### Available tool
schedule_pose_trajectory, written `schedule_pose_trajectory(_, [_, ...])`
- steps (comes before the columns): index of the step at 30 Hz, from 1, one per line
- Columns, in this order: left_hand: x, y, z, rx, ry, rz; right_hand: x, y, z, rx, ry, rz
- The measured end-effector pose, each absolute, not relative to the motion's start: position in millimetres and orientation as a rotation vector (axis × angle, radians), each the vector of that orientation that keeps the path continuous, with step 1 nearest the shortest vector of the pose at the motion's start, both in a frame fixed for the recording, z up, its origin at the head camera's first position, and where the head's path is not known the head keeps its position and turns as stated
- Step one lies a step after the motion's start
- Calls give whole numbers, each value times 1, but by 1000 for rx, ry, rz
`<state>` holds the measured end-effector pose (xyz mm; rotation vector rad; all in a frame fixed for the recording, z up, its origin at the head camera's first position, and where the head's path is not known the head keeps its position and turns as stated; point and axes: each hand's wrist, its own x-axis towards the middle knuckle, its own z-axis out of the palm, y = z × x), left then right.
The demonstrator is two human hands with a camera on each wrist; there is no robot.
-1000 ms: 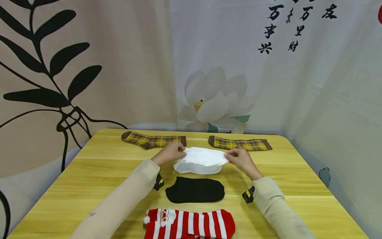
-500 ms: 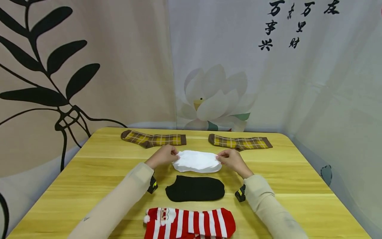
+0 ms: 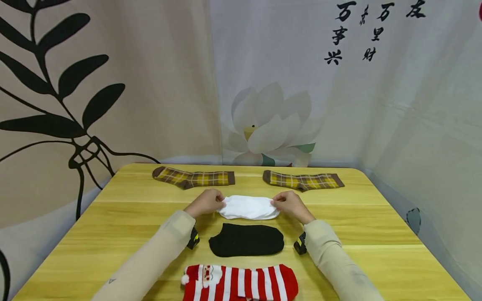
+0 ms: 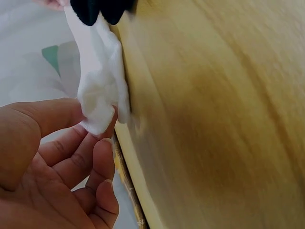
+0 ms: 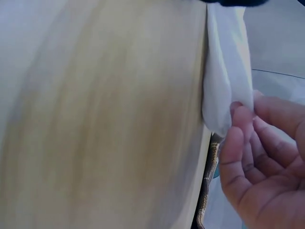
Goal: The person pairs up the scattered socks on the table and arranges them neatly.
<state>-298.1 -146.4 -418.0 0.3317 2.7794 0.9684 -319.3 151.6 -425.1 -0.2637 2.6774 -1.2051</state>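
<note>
A white ankle sock lies stretched sideways between my two hands, over a second white sock that shows beneath it in the left wrist view. My left hand pinches its left end between thumb and forefinger. At the right end, my right hand pinches the sock the same way, with the other fingers curled below, as the right wrist view shows. Just nearer than the white socks lies a black ankle sock, toe to the right.
Two brown-and-yellow plaid socks, a left one and a right one, lie along the far edge of the wooden table. Red-and-white striped Santa socks lie at the near edge. A printed curtain hangs behind.
Both hands have come down and slightly left, bringing the upper white sock from above and behind onto the lower one, which it now covers. The other socks stay put.
</note>
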Motion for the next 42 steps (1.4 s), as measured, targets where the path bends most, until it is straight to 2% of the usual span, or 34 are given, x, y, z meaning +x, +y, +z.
schedule_pose_trajectory(15, [-297,-147,-427,340,2679,1056,-318,150,-428,-184,2594,-1156])
schedule_pose_trajectory(42, [-296,-145,-426,292,2675,1039,-318,148,-426,-244,2633,-1083])
